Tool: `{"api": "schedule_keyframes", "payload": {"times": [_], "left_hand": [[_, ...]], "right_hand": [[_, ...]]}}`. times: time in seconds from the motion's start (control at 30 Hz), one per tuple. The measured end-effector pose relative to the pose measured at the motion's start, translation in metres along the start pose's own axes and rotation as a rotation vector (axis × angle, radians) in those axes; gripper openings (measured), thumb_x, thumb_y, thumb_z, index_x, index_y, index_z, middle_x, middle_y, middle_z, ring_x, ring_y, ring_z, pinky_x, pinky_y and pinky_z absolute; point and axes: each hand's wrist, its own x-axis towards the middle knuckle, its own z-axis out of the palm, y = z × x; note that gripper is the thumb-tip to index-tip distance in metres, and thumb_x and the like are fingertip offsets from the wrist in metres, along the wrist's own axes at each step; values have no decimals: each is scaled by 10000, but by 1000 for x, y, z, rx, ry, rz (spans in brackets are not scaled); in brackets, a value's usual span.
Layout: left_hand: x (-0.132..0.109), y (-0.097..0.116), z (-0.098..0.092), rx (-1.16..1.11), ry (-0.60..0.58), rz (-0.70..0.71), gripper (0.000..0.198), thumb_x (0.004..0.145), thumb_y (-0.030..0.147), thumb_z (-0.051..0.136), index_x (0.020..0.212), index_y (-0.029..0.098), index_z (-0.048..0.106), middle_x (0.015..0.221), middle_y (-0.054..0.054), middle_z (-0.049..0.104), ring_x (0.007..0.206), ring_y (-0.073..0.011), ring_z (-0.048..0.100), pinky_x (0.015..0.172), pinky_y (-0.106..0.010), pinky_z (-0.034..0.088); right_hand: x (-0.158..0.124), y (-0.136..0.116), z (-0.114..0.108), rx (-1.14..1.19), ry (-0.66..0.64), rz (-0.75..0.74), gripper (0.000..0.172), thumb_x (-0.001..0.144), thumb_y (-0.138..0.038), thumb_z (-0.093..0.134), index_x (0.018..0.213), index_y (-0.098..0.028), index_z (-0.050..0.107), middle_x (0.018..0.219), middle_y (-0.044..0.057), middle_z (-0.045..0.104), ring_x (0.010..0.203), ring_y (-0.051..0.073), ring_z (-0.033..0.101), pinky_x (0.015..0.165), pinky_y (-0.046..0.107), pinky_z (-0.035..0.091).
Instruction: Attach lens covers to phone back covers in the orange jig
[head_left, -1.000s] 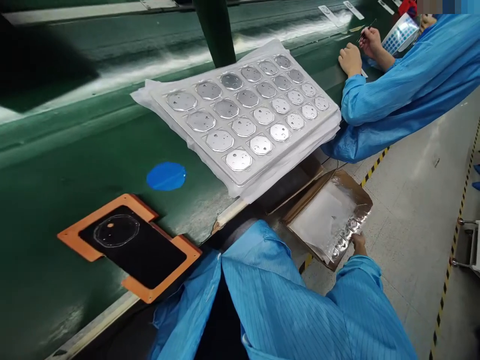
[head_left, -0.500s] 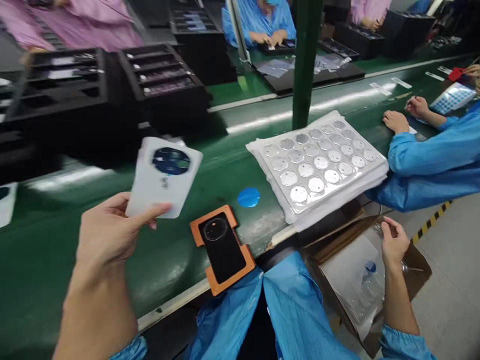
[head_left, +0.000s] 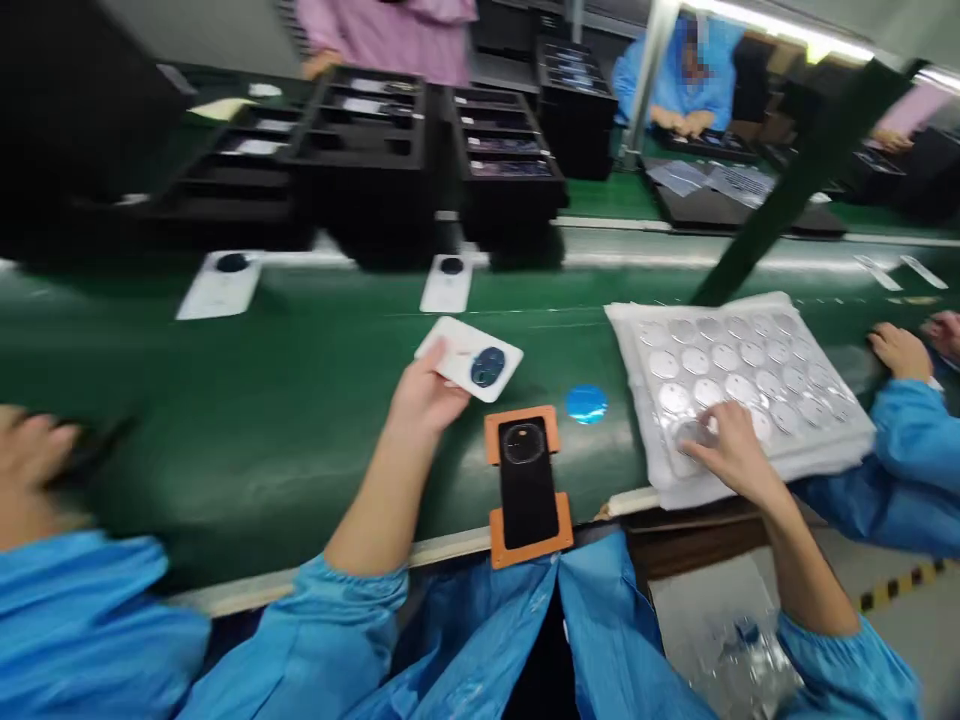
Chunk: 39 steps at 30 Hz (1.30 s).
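Observation:
My left hand (head_left: 427, 395) pinches a white phone back cover (head_left: 461, 352) with a dark round camera area, held tilted above the green belt. Over the near left corner of a white tray of round clear discs (head_left: 739, 385) is my right hand (head_left: 731, 450). Its thumb and forefinger close about one round disc (head_left: 690, 436); I cannot tell whether it is lifted from its pocket. Between my hands, at the belt's edge, an orange fixture (head_left: 532, 552) holds a black phone-shaped plate (head_left: 527, 495). A blue round film (head_left: 586, 404) lies beside it.
Two more white back covers (head_left: 217, 285) (head_left: 446, 285) lie on the belt. Black compartment boxes (head_left: 360, 160) stand behind. A green post (head_left: 795, 195) rises behind the tray. Co-workers' hands (head_left: 34, 450) (head_left: 900, 350) are at both sides. An open carton (head_left: 720, 600) sits below right.
My right hand has moved from above the carton to the tray's near left corner. My left hand has turned the white back cover, still held. The view has swung left.

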Motion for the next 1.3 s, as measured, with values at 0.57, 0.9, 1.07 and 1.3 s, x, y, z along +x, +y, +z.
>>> {"api": "schedule_keyframes", "payload": {"times": [0.57, 0.9, 1.07, 1.3], "left_hand": [[-10, -18, -10, -226, -294, -154, 406, 607, 32, 864, 962, 122, 689, 941, -57, 748, 839, -168, 691, 755, -268, 550], [-14, -13, -7, -193, -253, -98, 432, 581, 180, 922, 924, 130, 665, 828, -6, 683, 590, -57, 549, 411, -168, 262], [-15, -19, -8, -141, -306, -75, 440, 526, 141, 932, 880, 129, 671, 795, 1, 682, 600, -64, 550, 463, -181, 316], [-20, -28, -6, -32, -226, 39, 400, 510, 191, 957, 817, 107, 716, 820, -48, 739, 659, -120, 635, 551, -213, 458]], "right_hand": [[-15, -115, 169, -90, -13, -897, 320, 968, -57, 544, 1213, -201, 693, 1094, 81, 774, 1021, 213, 726, 874, 352, 576], [-35, -119, 179, -326, -89, -965, 352, 931, -54, 623, 1260, -178, 638, 1225, 125, 726, 1067, 259, 690, 889, 415, 509], [-32, -130, 177, -264, -138, -891, 247, 940, -119, 634, 1177, -177, 671, 1170, 125, 734, 1013, 260, 686, 834, 422, 537], [-8, -148, 133, 141, 50, -742, 258, 899, -54, 653, 1078, -229, 715, 993, 58, 758, 924, 202, 715, 812, 376, 588]]}}
